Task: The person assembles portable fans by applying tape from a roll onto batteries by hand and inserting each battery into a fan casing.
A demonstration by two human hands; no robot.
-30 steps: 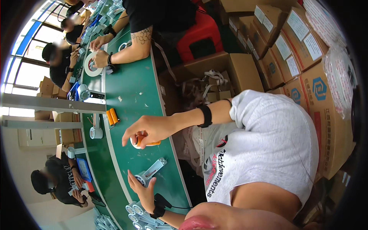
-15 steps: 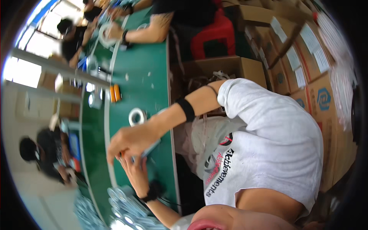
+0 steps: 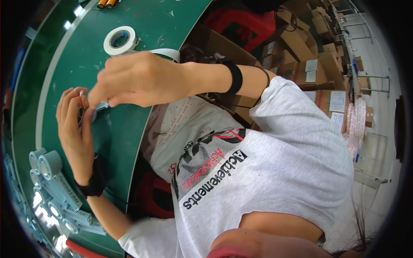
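My left hand (image 3: 75, 124), with a black band at the wrist, has its fingers curled around a light-blue part (image 3: 101, 107). Dark and orange bits of it show between the fingers, and the rest is hidden. Bent over it from the right is my right hand (image 3: 140, 79). Its fingers are closed at the part, and what they pinch is covered by the hand itself. Both hands are above the green tabletop (image 3: 118, 133). Just beyond my right hand lies a roll of white tape (image 3: 107, 43) with a blue core. A white strip (image 3: 168, 53) shows beside it.
Several light-blue plastic pieces (image 3: 50, 165) with round ends are heaped at the lower left, beside a red bar (image 3: 84, 248). Orange cylinders (image 3: 106, 4) lie at the far edge of view. Right of the table are a red stool (image 3: 258, 28) and cardboard boxes (image 3: 297, 71).
The view has swung, so the table and tape roll sit elsewhere in the picture and the co-workers are out of sight. Both hands are still together at the light-blue part.
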